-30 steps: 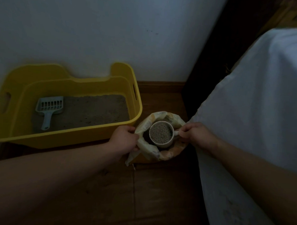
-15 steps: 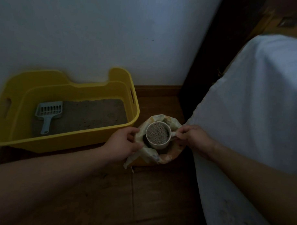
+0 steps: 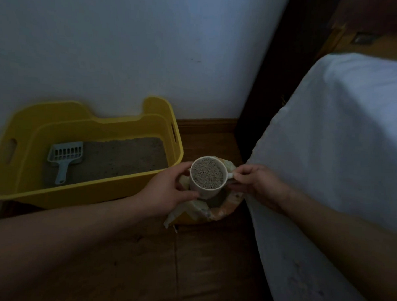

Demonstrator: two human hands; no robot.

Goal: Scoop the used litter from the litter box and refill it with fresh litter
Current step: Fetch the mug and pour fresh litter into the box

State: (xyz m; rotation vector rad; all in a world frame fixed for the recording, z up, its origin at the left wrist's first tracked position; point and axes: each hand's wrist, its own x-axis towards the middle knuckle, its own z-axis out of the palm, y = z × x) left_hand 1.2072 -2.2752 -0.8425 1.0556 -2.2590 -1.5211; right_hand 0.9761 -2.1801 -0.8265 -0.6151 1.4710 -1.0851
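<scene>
The cup (image 3: 208,177) and both hands cover most of the litter bag's (image 3: 204,212) mouth, so its contents stay unseen. The white-sheeted bed (image 3: 342,142) runs off the right edge, and the bag's print is too dim to read.

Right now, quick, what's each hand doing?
Left hand: fingers curled around the side of the cup full of litter.
Right hand: fingers pinched shut on the cup's handle.

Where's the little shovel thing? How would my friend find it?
Look for the big yellow litter box against the white wall. Inside, at its left end, a scoop lies flat on the grey litter, handle pointing towards the person. It is the only pale blue thing there, and its head has a row of slots.
</scene>
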